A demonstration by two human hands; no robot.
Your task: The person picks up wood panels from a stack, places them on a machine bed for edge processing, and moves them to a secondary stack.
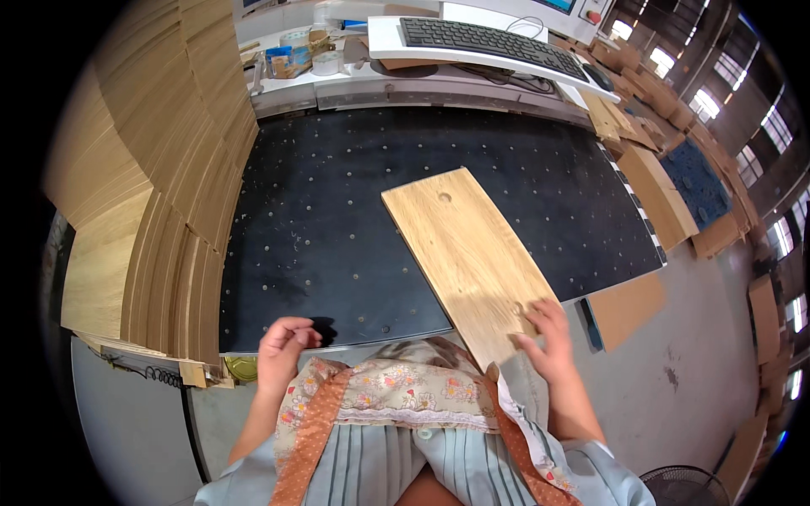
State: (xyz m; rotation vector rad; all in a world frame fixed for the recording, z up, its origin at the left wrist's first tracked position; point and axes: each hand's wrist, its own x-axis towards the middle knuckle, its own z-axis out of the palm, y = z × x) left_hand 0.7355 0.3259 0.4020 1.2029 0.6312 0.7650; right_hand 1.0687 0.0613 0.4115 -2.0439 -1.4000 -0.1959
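Observation:
A light wood-grain board (472, 257) lies slanted across the black table (337, 211), its near end reaching past the front edge to my apron. One round recess shows near its far end and another close to my right fingers. My right hand (550, 341) grips the board's right side near that end, with thumb and fingertips on the top face. Just at the table's front edge, left of the board, my left hand (287, 341) has loosely curled fingers, and nothing shows in them.
Tall stacks of wood-grain boards (169, 169) stand along the left. Behind the table, a keyboard (494, 42) rests on a white shelf, with tape rolls (327, 62) to its left. A brown panel (626, 308) lies at the right, and a fan (685, 487) stands at lower right.

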